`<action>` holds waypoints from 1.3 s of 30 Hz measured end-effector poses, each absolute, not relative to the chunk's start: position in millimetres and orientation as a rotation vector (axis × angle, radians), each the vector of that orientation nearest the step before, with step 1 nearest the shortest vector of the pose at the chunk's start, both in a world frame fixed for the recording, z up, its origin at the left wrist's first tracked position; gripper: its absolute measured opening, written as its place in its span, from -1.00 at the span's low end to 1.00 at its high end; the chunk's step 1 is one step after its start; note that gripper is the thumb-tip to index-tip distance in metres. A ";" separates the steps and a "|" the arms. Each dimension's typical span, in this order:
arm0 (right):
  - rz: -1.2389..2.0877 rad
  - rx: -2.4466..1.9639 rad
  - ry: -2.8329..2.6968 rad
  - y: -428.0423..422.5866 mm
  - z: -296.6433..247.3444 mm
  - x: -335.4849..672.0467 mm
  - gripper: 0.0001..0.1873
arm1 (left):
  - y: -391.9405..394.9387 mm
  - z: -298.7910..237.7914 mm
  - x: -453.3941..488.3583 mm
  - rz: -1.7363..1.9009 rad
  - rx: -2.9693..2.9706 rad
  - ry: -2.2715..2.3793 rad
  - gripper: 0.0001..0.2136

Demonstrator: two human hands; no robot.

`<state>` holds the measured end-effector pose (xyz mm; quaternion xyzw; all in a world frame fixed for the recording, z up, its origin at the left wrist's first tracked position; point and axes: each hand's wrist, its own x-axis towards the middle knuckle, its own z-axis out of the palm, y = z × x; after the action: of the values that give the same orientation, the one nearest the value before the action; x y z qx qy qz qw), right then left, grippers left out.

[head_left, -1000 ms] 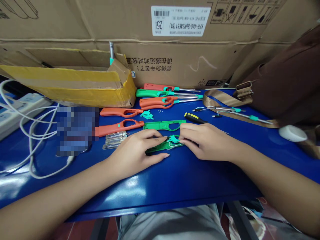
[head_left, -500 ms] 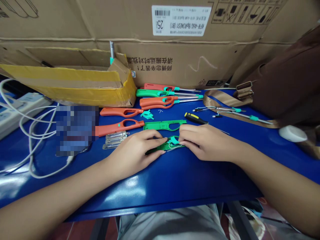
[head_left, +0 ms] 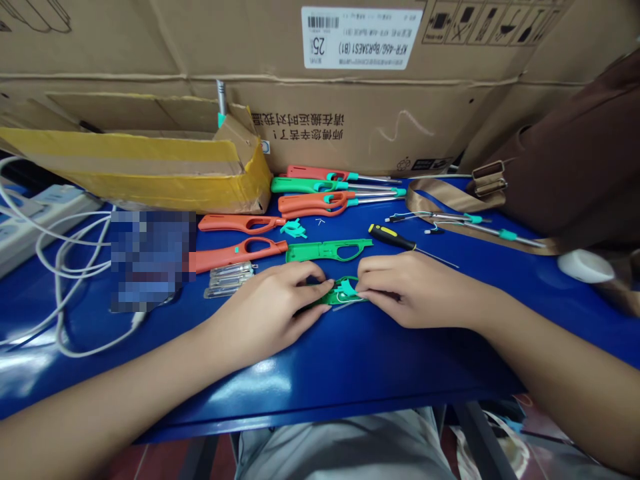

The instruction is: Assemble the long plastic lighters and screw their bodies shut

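My left hand [head_left: 265, 310] and my right hand [head_left: 407, 288] meet over a green lighter shell half [head_left: 336, 295] that lies on the blue table [head_left: 320, 363]. Both hands pinch it with their fingers closed, the left on its handle end, the right at a small teal part and thin wire inside it. Another green shell half [head_left: 327, 250] lies just beyond. A black and yellow screwdriver [head_left: 393, 237] rests behind my right hand.
Orange shell halves [head_left: 240, 253], small metal tubes [head_left: 230, 279] and a teal clip [head_left: 293, 230] lie to the left. Assembled long lighters [head_left: 320, 190] sit by a yellow-taped cardboard box [head_left: 150, 170]. White cables [head_left: 70, 267], a brown bag [head_left: 575, 167] and metal rods [head_left: 465, 223] flank the work.
Both hands have shifted slightly toward me with the green shell half. The left fingers have curled more over its handle end.
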<state>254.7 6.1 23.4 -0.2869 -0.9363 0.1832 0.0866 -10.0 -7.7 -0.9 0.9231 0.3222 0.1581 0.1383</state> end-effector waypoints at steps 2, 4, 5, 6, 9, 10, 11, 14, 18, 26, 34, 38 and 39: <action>0.588 -0.868 -2.773 5.0 24.1 254.2 -0.77 | -10.0 1.4 -9.2 0.437 2.713 0.932 -0.72; 0.617 -0.870 -2.741 4.1 24.8 253.9 -0.76 | -11.7 2.9 -8.7 0.434 2.743 0.927 -0.73; 0.627 -0.866 -2.729 3.7 25.2 253.7 -0.76 | -12.2 3.5 -8.6 0.434 2.752 0.924 -0.73; 0.636 -0.861 -2.722 3.3 25.5 253.6 -0.76 | -12.6 3.8 -8.4 0.434 2.760 0.922 -0.74; 0.663 -0.856 -2.729 2.6 26.4 253.0 -0.78 | -13.5 4.6 -8.0 0.420 2.777 0.918 -0.73; 0.673 -0.856 -2.732 2.5 26.8 252.7 -0.78 | -13.7 4.8 -7.8 0.412 2.785 0.913 -0.73; 0.683 -0.857 -2.732 2.5 27.2 252.4 -0.78 | -13.9 5.0 -7.6 0.405 2.792 0.908 -0.73; 0.710 -0.846 -2.730 2.7 28.2 251.7 -0.78 | -14.3 4.8 -7.1 0.398 2.808 0.892 -0.72; 0.755 -0.845 -2.703 2.7 28.7 250.9 -0.78 | -14.1 1.8 -7.9 0.418 2.796 0.901 -0.73; 1.003 -1.290 -2.433 2.4 27.4 246.1 -0.92 | -10.5 -2.3 -9.2 0.490 2.741 0.860 -0.73; 0.943 -1.312 -2.416 2.0 18.9 242.5 -0.91 | -10.8 -1.4 -7.8 0.486 2.758 0.833 -0.74; 0.899 -1.246 -2.489 0.4 16.9 243.0 -0.90 | -11.0 -2.4 -8.0 0.473 2.781 0.837 -0.72; 0.897 -1.241 -2.496 0.0 16.5 243.3 -0.90 | -11.2 -2.6 -8.2 0.467 2.779 0.833 -0.72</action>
<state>243.3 0.0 16.5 -0.4215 -0.8475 0.3045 0.1064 -8.2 -11.2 -2.6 0.9408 0.2820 0.1583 0.1014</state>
